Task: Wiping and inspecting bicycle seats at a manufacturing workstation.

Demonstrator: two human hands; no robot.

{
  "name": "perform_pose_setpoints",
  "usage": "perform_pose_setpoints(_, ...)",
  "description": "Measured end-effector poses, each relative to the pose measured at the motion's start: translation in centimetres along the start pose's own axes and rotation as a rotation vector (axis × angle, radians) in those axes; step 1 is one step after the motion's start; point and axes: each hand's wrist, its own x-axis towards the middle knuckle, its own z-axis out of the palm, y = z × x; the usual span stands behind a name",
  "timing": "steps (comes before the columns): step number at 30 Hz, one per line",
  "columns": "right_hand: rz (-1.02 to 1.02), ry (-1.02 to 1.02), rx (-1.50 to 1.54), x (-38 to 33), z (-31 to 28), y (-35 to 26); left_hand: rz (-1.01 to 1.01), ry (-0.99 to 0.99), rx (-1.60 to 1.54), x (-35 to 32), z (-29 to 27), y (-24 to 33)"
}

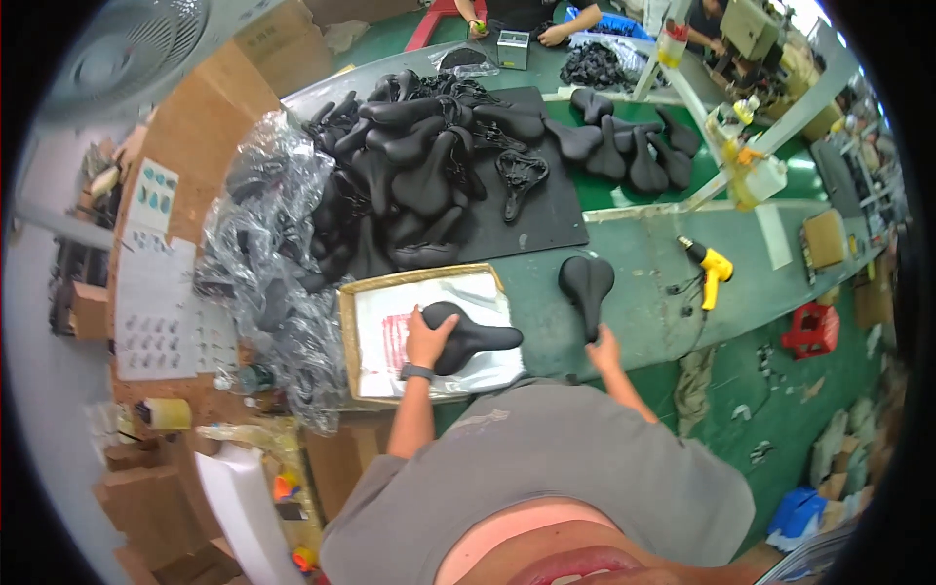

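Observation:
A black bicycle saddle (471, 337) lies over a shallow cardboard box (349, 341) lined with white plastic bags, its narrow nose pointing right. My left hand (429, 336), with a dark band at the wrist, is closed around the wide rear end of that saddle. Further right, a second black bicycle saddle (586, 285) rests on the green bench with its wide end away from me. Fingers of my right hand (604, 348) grip the tip of its nose; part of that grip is hidden.
Black saddles (409, 166) are heaped beyond the box, beside crumpled clear plastic (263, 224). More saddles (634, 151) lie at the far right. A yellow heat gun (714, 271) with a cord sits on the bench (643, 244). Another person's hand (556, 36) shows across the bench.

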Motion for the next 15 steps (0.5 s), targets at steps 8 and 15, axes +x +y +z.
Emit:
perform_pose_setpoints(8, -0.033, -0.292, 0.452, -5.2, -1.8, -16.7, 0.310, -0.399, -0.393, -2.6, -4.9, 3.7)
perform_pose_setpoints(15, -0.232, -0.958, 0.409, -5.4, -6.7, -25.5, 0.753, -0.475, -0.441, -4.8, -15.1, 13.9)
